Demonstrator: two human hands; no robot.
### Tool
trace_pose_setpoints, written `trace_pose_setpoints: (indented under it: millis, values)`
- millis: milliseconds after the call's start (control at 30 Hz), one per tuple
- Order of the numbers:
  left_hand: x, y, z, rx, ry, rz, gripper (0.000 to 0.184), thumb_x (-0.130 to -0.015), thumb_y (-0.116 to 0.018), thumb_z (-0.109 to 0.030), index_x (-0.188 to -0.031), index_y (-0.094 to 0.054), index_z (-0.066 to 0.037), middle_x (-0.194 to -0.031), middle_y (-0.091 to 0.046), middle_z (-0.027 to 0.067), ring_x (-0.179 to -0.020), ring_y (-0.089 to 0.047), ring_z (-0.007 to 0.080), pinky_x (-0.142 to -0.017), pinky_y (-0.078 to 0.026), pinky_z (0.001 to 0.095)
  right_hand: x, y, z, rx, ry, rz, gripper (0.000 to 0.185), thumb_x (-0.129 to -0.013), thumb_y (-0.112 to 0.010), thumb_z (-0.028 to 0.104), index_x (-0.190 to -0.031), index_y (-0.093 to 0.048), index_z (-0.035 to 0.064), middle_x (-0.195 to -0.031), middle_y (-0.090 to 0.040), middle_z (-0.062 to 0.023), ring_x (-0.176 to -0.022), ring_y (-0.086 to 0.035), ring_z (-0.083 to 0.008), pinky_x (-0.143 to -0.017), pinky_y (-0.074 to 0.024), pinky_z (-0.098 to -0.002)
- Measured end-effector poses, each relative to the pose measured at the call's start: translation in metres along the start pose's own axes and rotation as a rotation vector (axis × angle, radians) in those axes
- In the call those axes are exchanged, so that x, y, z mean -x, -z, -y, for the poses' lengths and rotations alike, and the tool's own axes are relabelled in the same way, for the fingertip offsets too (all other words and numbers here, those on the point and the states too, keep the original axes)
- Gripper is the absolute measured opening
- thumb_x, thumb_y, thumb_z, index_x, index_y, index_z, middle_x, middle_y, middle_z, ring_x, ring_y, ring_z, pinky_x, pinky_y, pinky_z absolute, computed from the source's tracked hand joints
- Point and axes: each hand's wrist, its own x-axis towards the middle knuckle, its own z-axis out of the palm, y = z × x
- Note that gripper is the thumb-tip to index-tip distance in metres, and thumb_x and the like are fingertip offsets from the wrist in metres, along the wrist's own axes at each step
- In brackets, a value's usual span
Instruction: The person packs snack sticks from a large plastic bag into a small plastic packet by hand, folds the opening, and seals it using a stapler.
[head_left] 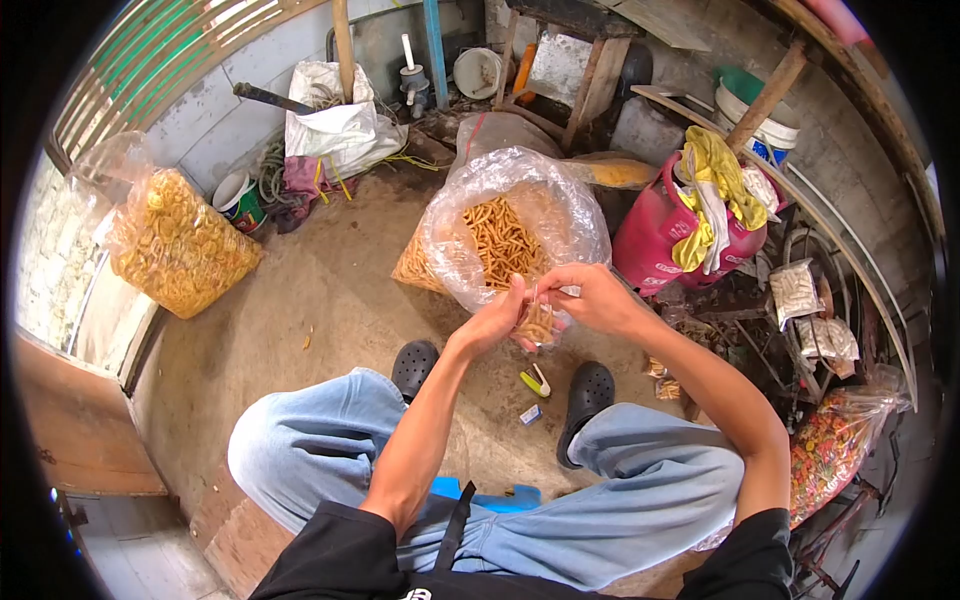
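A small clear plastic bag (538, 325) with a few brown stick snacks in it is held up between my two hands. My left hand (496, 320) is closed around its left side and underneath. At the bag's top, the fingers of my right hand (585, 298) are pinched together on the plastic. Just beyond my hands stands a large open clear sack (580, 215) of crunchy stick snacks (500, 240). Below them on the floor lie a green and white stapler (535, 380) and a small blue and white box (530, 414).
A big bag of yellow chips (180, 240) stands at the left. Pink gas cylinders (645, 230) draped with yellow cloth (715, 200) are at the right, near a bag of colourful snacks (840, 450). Filled small packets (665, 385) lie beside my right leg.
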Motion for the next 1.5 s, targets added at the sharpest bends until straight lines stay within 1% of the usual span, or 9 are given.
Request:
trace_pose_setpoints:
  millis: [233,333,400,500,733,933,1133,1333,1500]
  values:
    - [0.003,0.000,-0.003,0.013,-0.063,0.026,0.103,-0.078,-0.011,-0.085,-0.136,-0.041,-0.006,-0.120,-0.061,0.0131,-0.109,-0.062,0.0216,-0.074,-0.055,0.0312,-0.002,-0.003,-0.003,0.056,0.087,-0.068,0.011,-0.087,-0.064,0.008,-0.096,-0.063,0.0025,-0.088,-0.067,-0.0141,-0.082,-0.066,-0.0243,-0.073,-0.0493,-0.0356]
    - [0.005,0.000,-0.003,0.172,-0.044,0.051,0.083,-0.088,-0.032,-0.074,-0.135,-0.043,-0.007,-0.117,-0.062,0.0121,-0.109,-0.061,0.0205,-0.079,-0.056,0.0332,0.000,-0.006,-0.001,0.004,-0.009,0.032,0.013,-0.088,-0.062,0.010,-0.098,-0.061,0.0016,-0.089,-0.067,-0.0140,-0.083,-0.065,-0.0250,-0.072,-0.0494,-0.0361]
    - [0.005,-0.003,-0.004,-0.042,-0.066,0.040,0.059,-0.093,-0.056,-0.050,-0.133,-0.045,-0.008,-0.115,-0.062,0.0091,-0.108,-0.061,0.0187,-0.082,-0.056,0.0347,0.000,-0.008,-0.002,-0.095,-0.038,-0.006,0.014,-0.089,-0.061,0.011,-0.099,-0.061,0.0015,-0.091,-0.067,-0.0141,-0.084,-0.065,-0.0258,-0.073,-0.0496,-0.0360]
    - [0.001,-0.005,-0.007,-0.059,-0.050,0.018,0.043,-0.091,-0.067,-0.029,-0.126,-0.052,-0.010,-0.115,-0.064,0.0044,-0.102,-0.063,0.0140,-0.079,-0.056,0.0332,0.002,-0.007,0.000,-0.160,-0.079,-0.044,0.016,-0.089,-0.060,0.012,-0.102,-0.060,0.0020,-0.094,-0.067,-0.0143,-0.086,-0.065,-0.0278,-0.074,-0.0502,-0.0357]
    - [0.000,-0.002,-0.006,-0.046,-0.029,0.041,0.035,-0.098,-0.055,-0.030,-0.124,-0.051,-0.007,-0.116,-0.061,0.0043,-0.110,-0.060,0.0178,-0.082,-0.057,0.0352,0.002,-0.002,-0.006,0.112,0.201,-0.086,0.020,-0.084,-0.063,0.009,-0.102,-0.060,0.0027,-0.095,-0.066,-0.0146,-0.089,-0.066,-0.0292,-0.077,-0.0510,-0.0369]
    - [-0.002,-0.005,-0.005,-0.065,0.021,-0.057,0.037,-0.100,-0.049,-0.035,-0.126,-0.051,-0.009,-0.119,-0.057,0.0039,-0.101,-0.061,0.0168,-0.079,-0.057,0.0334,0.000,0.003,-0.017,0.113,0.110,-0.033,0.015,-0.082,-0.064,0.005,-0.096,-0.060,0.0014,-0.085,-0.066,-0.0143,-0.079,-0.066,-0.0291,-0.071,-0.0516,-0.0365]
    - [-0.005,-0.003,0.001,-0.135,-0.012,-0.077,0.039,-0.096,-0.059,-0.030,-0.129,-0.052,-0.009,-0.109,-0.062,0.0017,-0.095,-0.061,0.0123,-0.079,-0.055,0.0310,0.001,0.007,-0.013,0.140,0.005,0.000,0.012,-0.083,-0.065,0.005,-0.092,-0.058,0.0014,-0.081,-0.066,-0.0146,-0.076,-0.067,-0.0292,-0.067,-0.0510,-0.0368]
    - [-0.004,-0.001,-0.003,-0.259,-0.016,-0.167,0.028,-0.090,-0.069,-0.026,-0.108,-0.069,-0.004,-0.100,-0.068,0.0021,-0.089,-0.061,0.0082,-0.077,-0.053,0.0276,0.000,0.003,-0.006,0.069,0.048,-0.015,0.011,-0.086,-0.063,0.007,-0.095,-0.059,0.0012,-0.084,-0.068,-0.0145,-0.078,-0.068,-0.0306,-0.066,-0.0510,-0.0380]
    - [-0.003,-0.002,0.009,-0.016,-0.004,-0.215,0.028,-0.089,-0.070,-0.027,-0.104,-0.071,-0.004,-0.092,-0.069,-0.0018,-0.082,-0.058,0.0040,-0.071,-0.047,0.0222,-0.001,0.006,-0.009,0.087,-0.005,-0.043,0.016,-0.087,-0.063,0.012,-0.098,-0.063,0.0011,-0.083,-0.069,-0.0127,-0.072,-0.067,-0.0233,-0.065,-0.0508,-0.0339]
